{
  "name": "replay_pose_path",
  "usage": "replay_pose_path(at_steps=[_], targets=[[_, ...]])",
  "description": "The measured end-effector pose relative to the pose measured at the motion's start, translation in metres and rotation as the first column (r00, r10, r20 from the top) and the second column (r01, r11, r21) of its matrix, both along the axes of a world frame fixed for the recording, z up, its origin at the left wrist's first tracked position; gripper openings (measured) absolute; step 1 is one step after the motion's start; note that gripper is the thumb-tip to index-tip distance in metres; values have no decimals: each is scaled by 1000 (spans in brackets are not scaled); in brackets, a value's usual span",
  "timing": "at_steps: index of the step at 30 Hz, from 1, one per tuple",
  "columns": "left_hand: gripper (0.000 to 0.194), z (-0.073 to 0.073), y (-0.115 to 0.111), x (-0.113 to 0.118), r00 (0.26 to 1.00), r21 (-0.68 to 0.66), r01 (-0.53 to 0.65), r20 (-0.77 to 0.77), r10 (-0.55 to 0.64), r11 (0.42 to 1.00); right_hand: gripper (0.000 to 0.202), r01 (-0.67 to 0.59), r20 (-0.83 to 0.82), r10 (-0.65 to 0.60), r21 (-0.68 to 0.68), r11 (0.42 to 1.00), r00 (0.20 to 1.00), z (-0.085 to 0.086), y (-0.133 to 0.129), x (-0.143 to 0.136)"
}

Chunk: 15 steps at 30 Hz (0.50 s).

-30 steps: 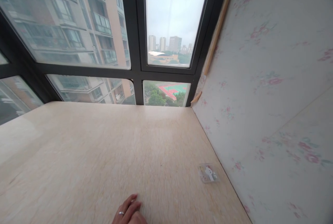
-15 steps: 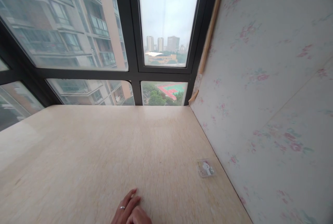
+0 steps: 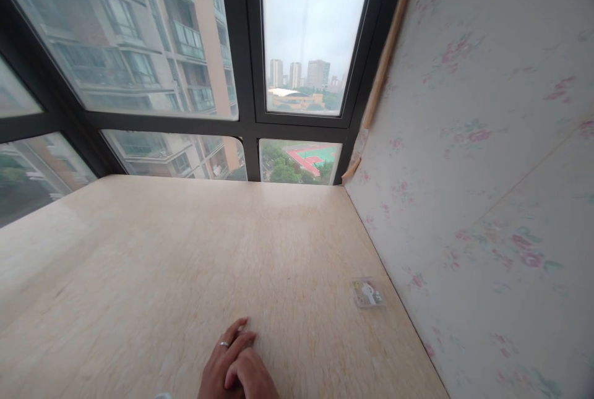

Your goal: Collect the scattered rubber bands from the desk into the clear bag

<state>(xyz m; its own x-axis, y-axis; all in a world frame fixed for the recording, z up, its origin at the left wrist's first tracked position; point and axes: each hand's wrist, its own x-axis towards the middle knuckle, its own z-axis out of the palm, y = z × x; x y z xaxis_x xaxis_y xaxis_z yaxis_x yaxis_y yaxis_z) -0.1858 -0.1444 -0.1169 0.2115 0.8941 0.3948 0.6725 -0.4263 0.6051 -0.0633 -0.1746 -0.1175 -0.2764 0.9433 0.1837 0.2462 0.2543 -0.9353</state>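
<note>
At the bottom middle my two hands rest together over the pale stone-patterned surface (image 3: 153,263). My left hand (image 3: 218,362) wears a ring and has its fingers stretched towards the upper right. Against it lies my right hand (image 3: 253,377), its fingers curled in; whether anything is inside them is hidden. Off to the right, apart from both hands, a small clear plastic box (image 3: 367,293) lies flat near the wall. Small things show inside it, one white and the others yellowish, too small to name.
A wall with floral paper (image 3: 487,201) rises along the right side. Dark window frames (image 3: 250,127) stand at the back and left, with buildings and trees outside. A loose brown strip (image 3: 390,46) runs down the wall's edge. Part of a whitish rounded thing (image 3: 163,396) shows at the bottom edge.
Both hands sit slightly higher in view, still together, and more of them shows. The view has shifted a little. A whitish rounded edge has come into sight at the bottom.
</note>
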Motion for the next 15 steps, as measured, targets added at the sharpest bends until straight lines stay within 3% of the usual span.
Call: replay_pose_path(at_steps=[3,8,15], targets=[[37,-3,1,-1,1000,3,-2,5,2,1000,38,82,-11,-82,24,996,997,8,0,-5],[37,-2,-2,-3,999,-94,-9,48,14,996,32,146,20,-146,-28,989,989,27,1,-6],[37,17,-8,10,998,-146,-44,45,51,988,28,-18,9,18,26,1000,1000,54,1,17]])
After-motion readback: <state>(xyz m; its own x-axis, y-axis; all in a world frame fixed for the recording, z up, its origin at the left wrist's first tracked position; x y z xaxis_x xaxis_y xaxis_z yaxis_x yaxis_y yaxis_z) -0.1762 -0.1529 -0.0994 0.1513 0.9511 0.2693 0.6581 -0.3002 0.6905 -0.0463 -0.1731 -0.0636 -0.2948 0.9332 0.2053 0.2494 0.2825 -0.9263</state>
